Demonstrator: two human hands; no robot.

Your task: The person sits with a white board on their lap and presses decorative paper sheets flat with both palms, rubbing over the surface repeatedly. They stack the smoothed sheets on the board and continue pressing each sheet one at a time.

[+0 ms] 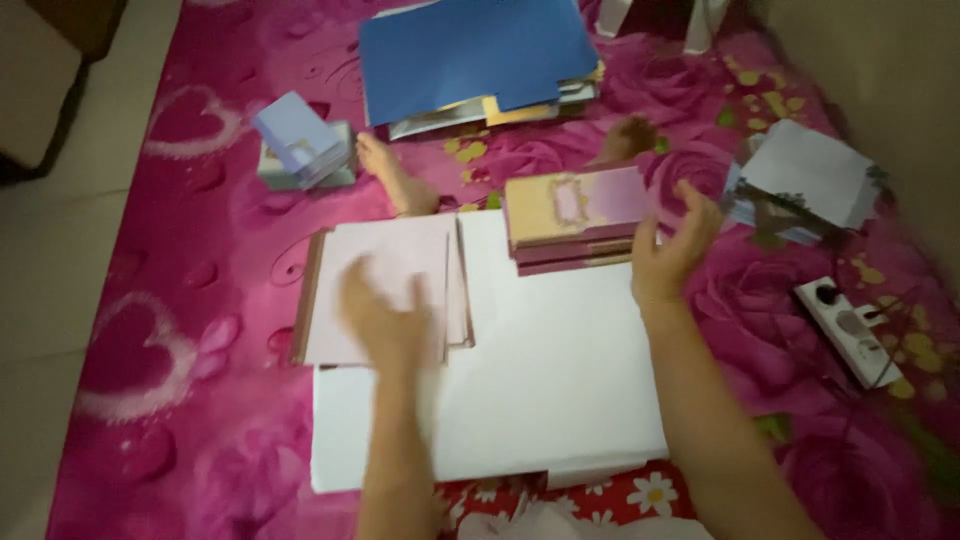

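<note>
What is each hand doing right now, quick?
Left hand: open and blurred, flat over the pale pink cards, gripping nothing.
Right hand: open, fingers at the end of the card stack.

Surface: a magenta blanket [200,420] with a rose and heart print, spread over the floor, and it carries everything here.
Centre: a big white sheet [560,370] lies flat on the blanket.
Top: a blue folder [470,50] sits on a pile of papers, right on the fabric.
Upper left: a small stack of lilac cards [300,145] rests on the blanket, well apart from the folder.
Right: a loose heap of white envelopes [810,180] lies near the edge.
Lower right: a white power strip [850,330] sits just below that heap.
Left edge: pale bare floor [50,250] shows beside the blanket.
</note>
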